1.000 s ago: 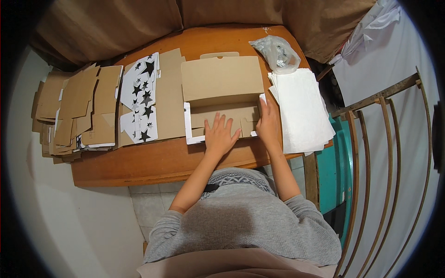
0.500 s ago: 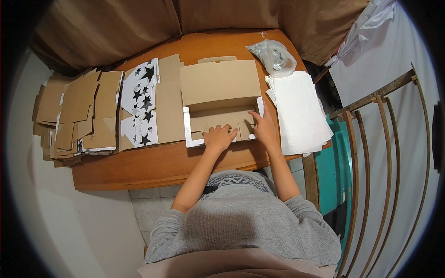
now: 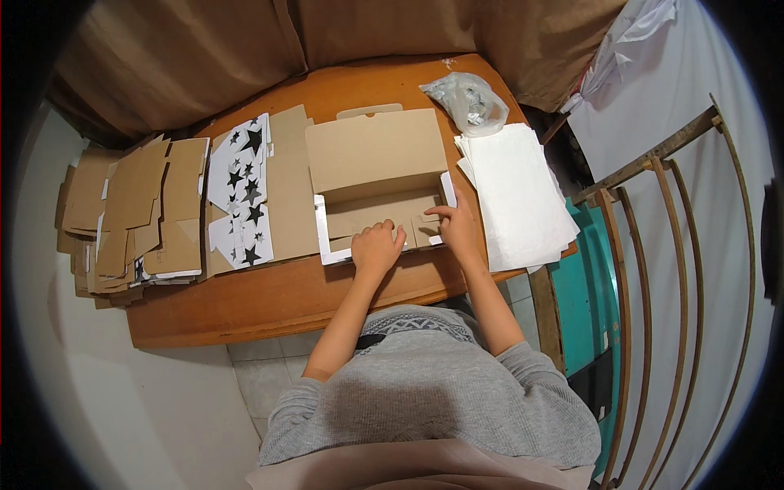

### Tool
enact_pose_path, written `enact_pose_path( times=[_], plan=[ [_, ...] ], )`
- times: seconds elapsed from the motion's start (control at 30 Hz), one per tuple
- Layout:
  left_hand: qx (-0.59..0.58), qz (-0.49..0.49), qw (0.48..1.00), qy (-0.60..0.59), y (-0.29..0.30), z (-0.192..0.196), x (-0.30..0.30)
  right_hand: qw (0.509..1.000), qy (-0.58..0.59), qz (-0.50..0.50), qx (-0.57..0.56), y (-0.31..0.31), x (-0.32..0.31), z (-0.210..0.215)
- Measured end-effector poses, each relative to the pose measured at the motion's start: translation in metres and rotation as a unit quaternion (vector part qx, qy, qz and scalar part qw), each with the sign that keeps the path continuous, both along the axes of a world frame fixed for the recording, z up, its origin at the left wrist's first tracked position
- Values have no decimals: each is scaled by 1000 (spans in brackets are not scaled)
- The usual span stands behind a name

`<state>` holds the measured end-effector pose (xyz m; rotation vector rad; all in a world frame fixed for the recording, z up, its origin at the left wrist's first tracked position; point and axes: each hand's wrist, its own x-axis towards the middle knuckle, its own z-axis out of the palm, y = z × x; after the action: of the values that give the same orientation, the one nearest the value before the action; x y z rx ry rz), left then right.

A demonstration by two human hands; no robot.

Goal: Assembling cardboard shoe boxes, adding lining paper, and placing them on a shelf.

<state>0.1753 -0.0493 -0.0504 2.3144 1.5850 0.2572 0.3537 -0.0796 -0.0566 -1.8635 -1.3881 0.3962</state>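
Head view: the box [image 3: 379,181] has walls up, lid open, right hand [image 3: 460,230] fingers apart, left hand [image 3: 376,250] fingers bent frontside (clamped, cannot tell), blanks [image 3: 135,192] unfolded.

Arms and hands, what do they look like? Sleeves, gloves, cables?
Left hand and right hand: ungloved, no wristwear visible. Forearms bare; grey, textured sleeves end near the elbows. No cables or markings visible.
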Motion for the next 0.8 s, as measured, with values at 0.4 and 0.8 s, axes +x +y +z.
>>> enact_pose_path(
  times=[0.4,0.8],
  plan=[
    [177,-107,939,-276,-21,46,31,964,245,-16,101,-57,66,-6],
    [-193,-122,950,-214,-51,-42,200,978,159,-106,79,-125,179,8]
  ],
)
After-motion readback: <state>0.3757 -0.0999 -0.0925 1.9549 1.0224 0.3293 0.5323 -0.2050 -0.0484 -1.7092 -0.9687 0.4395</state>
